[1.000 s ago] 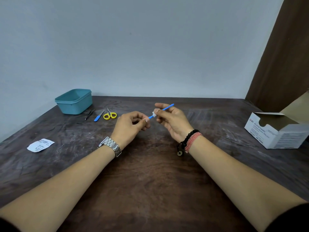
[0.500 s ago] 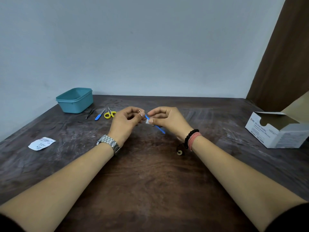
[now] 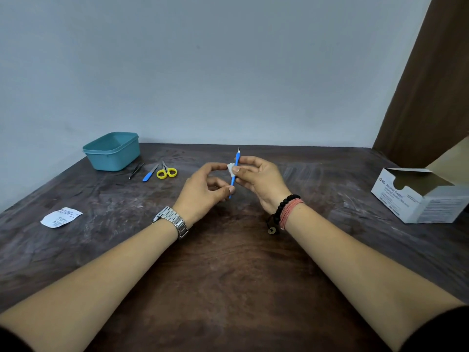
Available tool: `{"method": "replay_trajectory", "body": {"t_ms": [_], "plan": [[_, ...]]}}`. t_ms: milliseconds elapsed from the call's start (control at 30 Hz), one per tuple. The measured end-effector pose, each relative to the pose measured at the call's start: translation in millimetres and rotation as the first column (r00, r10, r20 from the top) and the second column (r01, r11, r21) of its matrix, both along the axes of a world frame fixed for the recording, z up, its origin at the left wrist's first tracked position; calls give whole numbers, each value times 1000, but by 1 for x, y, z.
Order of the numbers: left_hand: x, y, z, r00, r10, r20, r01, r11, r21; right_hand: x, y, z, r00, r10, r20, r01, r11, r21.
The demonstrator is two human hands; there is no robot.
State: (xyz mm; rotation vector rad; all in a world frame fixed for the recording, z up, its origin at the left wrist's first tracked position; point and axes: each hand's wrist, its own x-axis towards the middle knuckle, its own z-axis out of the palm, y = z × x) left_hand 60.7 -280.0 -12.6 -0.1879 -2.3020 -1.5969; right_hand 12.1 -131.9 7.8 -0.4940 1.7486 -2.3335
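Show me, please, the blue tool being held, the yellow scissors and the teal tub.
blue tool (image 3: 237, 158): head view, on the blue handle just below its metal tip.
yellow scissors (image 3: 166, 173): head view, where the two yellow loops meet.
teal tub (image 3: 114, 158): head view, on its front wall.

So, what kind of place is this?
Probably a plain work desk for cleaning small instruments: a wooden table against a bare wall, an open box of alcohol swabs, scissors and tweezers laid out. The left hand and right hand hold a blue tool.

Teal tub (image 3: 111, 153), tweezers (image 3: 136, 170), blue tool (image 3: 150, 173), yellow scissors (image 3: 166, 171), torn wrapper (image 3: 61, 217), open swab box (image 3: 416, 199), dark table (image 3: 228, 288).
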Motion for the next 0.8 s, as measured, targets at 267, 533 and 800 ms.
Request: {"method": "replay_trajectory", "body": {"t_ms": [267, 533, 800], "plan": [[4, 1, 4, 999, 24, -23, -23, 999, 27, -4, 0, -3, 1000, 27, 5, -27, 999, -24], [0, -1, 1, 1000, -17, -24, 17, 1000, -19, -9, 5, 2, 997, -30, 71, 41, 988, -149], [-3, -2, -1, 1000, 16, -16, -16, 1000, -27, -9, 4, 3, 984, 67, 163, -46, 990, -134]]}}
